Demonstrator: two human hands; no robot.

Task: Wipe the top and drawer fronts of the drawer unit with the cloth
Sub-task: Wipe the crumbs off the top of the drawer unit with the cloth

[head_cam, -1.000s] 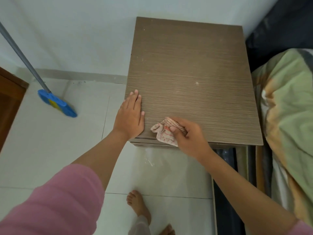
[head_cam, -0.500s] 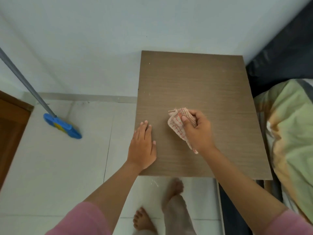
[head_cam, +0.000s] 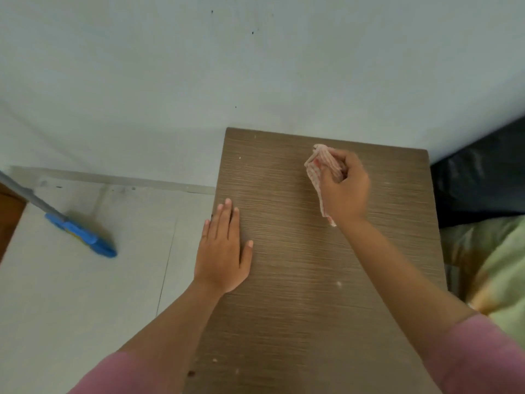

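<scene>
Both hands are on the drawer unit (head_cam: 312, 280): my right hand (head_cam: 345, 189) clenches the cloth (head_cam: 324, 166) near the top's far edge, my left hand (head_cam: 223, 251) lies flat and open, specks remain, and I judge the unseen drawer fronts still undone.

Bunched red-checked cloth (head_cam: 322, 169) on brown wood-grain drawer unit (head_cam: 298, 280) top's far side

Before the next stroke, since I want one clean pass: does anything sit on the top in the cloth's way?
Only the left hand, flat at the left edge of the top. The cloth in the right hand has bare surface elsewhere.
</scene>
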